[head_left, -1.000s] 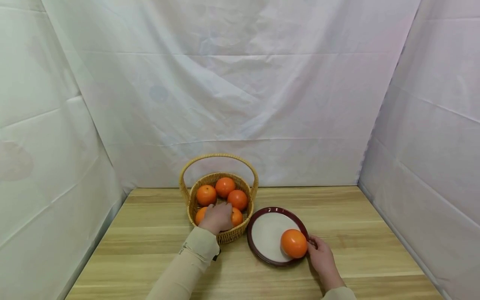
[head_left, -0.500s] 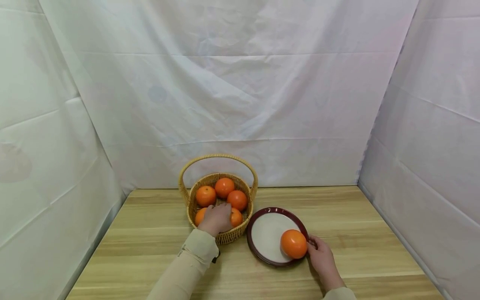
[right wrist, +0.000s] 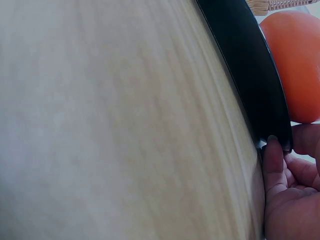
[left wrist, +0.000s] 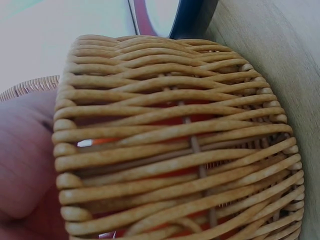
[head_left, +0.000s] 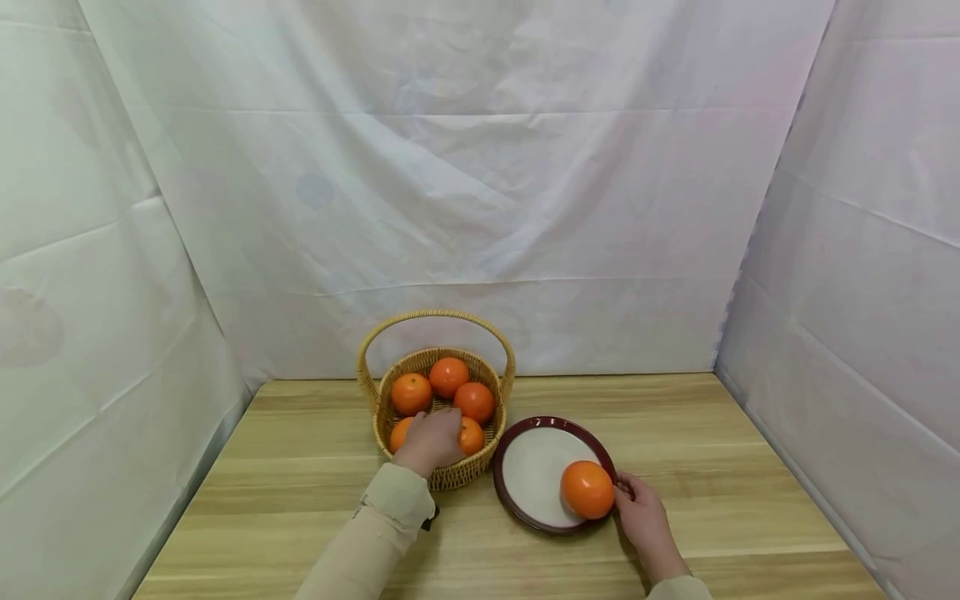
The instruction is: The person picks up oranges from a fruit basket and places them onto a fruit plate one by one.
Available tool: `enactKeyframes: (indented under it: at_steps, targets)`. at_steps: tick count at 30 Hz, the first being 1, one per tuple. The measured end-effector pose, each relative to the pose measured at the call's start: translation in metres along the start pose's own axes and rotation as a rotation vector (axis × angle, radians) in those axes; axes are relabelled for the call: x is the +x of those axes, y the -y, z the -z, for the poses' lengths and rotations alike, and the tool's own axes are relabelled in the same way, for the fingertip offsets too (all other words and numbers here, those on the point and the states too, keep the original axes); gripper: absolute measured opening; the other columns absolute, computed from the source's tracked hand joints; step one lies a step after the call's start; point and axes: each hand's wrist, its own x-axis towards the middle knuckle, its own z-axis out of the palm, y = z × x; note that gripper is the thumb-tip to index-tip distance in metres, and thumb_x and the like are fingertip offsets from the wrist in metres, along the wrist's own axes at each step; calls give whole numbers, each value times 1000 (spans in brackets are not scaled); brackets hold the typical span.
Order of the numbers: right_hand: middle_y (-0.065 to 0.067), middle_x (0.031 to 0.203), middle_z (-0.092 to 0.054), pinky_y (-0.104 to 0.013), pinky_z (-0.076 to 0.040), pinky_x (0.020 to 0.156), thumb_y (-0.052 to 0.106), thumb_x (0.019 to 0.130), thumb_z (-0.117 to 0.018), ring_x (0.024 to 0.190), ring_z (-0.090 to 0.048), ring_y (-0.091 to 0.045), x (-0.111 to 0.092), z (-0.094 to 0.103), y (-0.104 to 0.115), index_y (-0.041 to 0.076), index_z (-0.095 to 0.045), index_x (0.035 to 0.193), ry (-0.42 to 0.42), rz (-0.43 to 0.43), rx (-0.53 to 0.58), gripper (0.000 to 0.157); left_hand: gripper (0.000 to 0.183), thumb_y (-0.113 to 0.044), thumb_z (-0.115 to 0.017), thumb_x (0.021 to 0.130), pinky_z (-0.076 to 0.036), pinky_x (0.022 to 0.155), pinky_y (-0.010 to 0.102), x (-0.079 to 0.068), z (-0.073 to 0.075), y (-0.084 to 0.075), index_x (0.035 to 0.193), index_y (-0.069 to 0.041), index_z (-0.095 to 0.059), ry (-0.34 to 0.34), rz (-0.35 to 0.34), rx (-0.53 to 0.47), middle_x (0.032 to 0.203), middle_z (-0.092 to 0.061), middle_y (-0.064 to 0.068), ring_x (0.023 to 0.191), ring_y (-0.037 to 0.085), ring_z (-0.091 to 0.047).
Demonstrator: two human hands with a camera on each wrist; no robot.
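My left hand point(head_left: 433, 439) reaches over the front rim of a wicker basket point(head_left: 453, 477), its fingers down between two oranges and hidden from view. In the left wrist view, part of this hand point(left wrist: 22, 155) shows beside the woven wall point(left wrist: 175, 135). The basket holds several oranges point(head_left: 474, 402). To its right lies a round plate point(head_left: 536, 467) with a white middle and a dark red rim. One orange point(head_left: 587, 490) sits on the plate, near its right edge. My right hand point(head_left: 643, 518) pinches the plate's rim beside that orange, fingertips point(right wrist: 273, 157) against its dark outer side point(right wrist: 245, 60).
A tall arched handle point(head_left: 437, 313) rises over the basket. The wooden tabletop point(head_left: 300, 467) ends at a white cloth backdrop point(head_left: 450, 208), with more white cloth at both sides. Basket and plate stand close together.
Both hands, the basket and the plate keep their places. Only a very slight shift of the whole head view shows.
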Motion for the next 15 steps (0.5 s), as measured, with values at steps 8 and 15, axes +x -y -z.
enactKeyframes:
  at_steps: [8,15]
  targets:
    - [-31,135,-56,-47,-51,103,12,106,-47,125,-56,-38,-1,-1,0,-13,-45,143,-3,-2,-6,45,42,-36,-70,92,-40,108,57,-1,0,2,124,-9,-66,-28,-17,2,127,-69,7,119,29,-63]
    - [-31,135,-57,-48,-51,103,12,106,-46,126,-56,-39,-1,-1,2,-12,-46,143,-2,-9,-6,44,46,-37,-73,90,-42,106,56,0,-5,5,126,-10,-63,-54,-37,-17,128,-68,7,120,30,-62]
